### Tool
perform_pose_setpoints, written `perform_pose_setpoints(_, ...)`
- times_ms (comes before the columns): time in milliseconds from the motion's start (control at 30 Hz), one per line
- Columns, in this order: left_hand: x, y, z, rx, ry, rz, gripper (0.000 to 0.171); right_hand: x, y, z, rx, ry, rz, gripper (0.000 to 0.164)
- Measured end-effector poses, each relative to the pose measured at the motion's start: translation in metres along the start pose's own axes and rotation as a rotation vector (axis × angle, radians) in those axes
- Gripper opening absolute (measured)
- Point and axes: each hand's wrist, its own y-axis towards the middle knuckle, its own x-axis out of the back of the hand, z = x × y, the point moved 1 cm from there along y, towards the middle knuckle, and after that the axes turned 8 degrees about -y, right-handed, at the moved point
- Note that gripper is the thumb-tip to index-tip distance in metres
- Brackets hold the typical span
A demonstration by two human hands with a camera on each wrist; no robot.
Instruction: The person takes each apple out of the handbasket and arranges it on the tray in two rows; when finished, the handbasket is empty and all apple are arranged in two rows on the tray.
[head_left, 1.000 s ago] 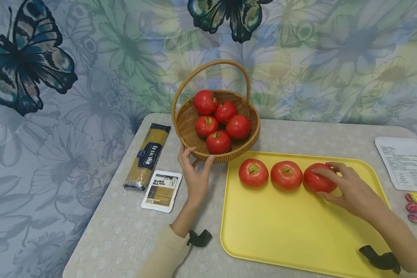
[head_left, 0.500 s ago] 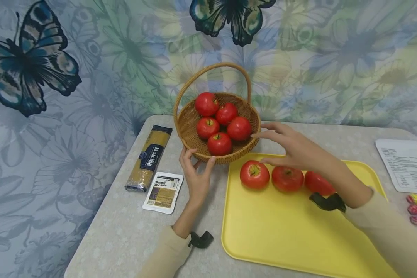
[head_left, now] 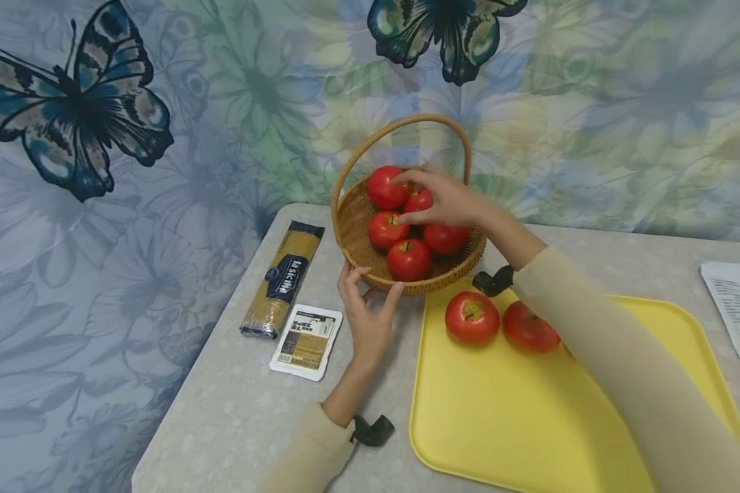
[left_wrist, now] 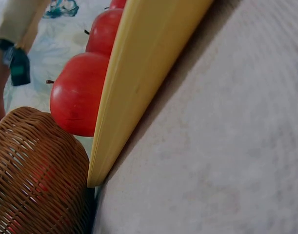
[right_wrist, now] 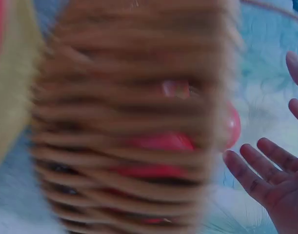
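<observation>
A wicker basket (head_left: 469,263) with a tall handle holds several red apples (head_left: 409,259), its opening facing me. My left hand (head_left: 370,329) holds the basket's near side, thumb and fingers spread along the wall at the rim. Over the apples inside reaches my right hand (head_left: 447,198), thumb and fingers apart, fingertips right at the back left apple (head_left: 387,187). In the right wrist view the fingers (right_wrist: 256,170) are spread beyond the blurred basket wall. On the yellow tray (head_left: 499,424) lie two apples in plain sight, and a third is mostly hidden by my right sleeve.
Left of the basket lie a pack of spaghetti (head_left: 284,281) and a flat white-edged food packet (head_left: 307,342). A white printed sheet (head_left: 736,308) is at the right. Behind the table hangs a flowered cloth (head_left: 580,137) with butterflies. The tray's corner adjoins the basket.
My right hand has left the rightmost apple on the tray and moved left, up into the basket above its apples. My left hand has stayed at the basket. The head view has shifted slightly.
</observation>
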Motion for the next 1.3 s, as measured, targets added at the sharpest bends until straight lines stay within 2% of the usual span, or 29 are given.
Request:
perform_pose_setpoints(133, 0.0, 0.002, 0.0, 0.01, 0.006, 0.005, 0.051, 0.015, 0.024, -0.011, -0.105, -0.001, 0.051, 0.066)
perform_pose_setpoints(267, 0.002, 0.002, 0.016, 0.006, 0.014, 0.001, 0.053, 0.019, 0.044, -0.021, -0.194, -0.016, 0.109, 0.065)
perform_pose_setpoints(367, 0.003, 0.002, 0.017, -0.007, 0.005, -0.012, 0.053, 0.013, 0.056, -0.025, -0.191, -0.033, 0.13, 0.065)
perform_pose_setpoints(400, 0.002, 0.001, 0.011, -0.007, -0.003, -0.015, 0.053, 0.01, 0.059, -0.025, -0.195, -0.025, 0.136, 0.065)
perform_pose_setpoints(467, 0.001, 0.001, 0.002, -0.001, -0.008, -0.015, 0.052, 0.004, 0.063, -0.027, -0.209, 0.011, 0.135, 0.065)
perform_pose_setpoints(533, 0.002, 0.001, 0.001, 0.002, -0.007, -0.011, 0.052, -0.003, 0.065, -0.031, -0.247, 0.064, 0.134, 0.067)
perform_pose_setpoints(667, 0.003, 0.001, 0.016, -0.003, 0.008, -0.009, 0.053, -0.016, 0.068, -0.042, -0.301, 0.162, 0.101, 0.07)
perform_pose_setpoints(767, 0.005, 0.003, 0.031, -0.007, 0.024, -0.008, 0.054, -0.024, 0.07, -0.047, -0.3, 0.191, 0.069, 0.069)
perform_pose_setpoints(867, 0.006, 0.003, 0.037, -0.007, 0.031, -0.001, 0.053, -0.027, 0.071, -0.049, -0.303, 0.199, 0.043, 0.068)
perform_pose_setpoints(1100, 0.004, 0.004, 0.037, -0.01, 0.027, 0.005, 0.054, -0.029, 0.068, -0.05, -0.282, 0.138, -0.02, 0.07)
perform_pose_setpoints(1300, 0.004, 0.003, 0.029, -0.014, 0.046, -0.01, 0.055, -0.026, 0.063, -0.042, -0.251, 0.191, -0.051, 0.067)
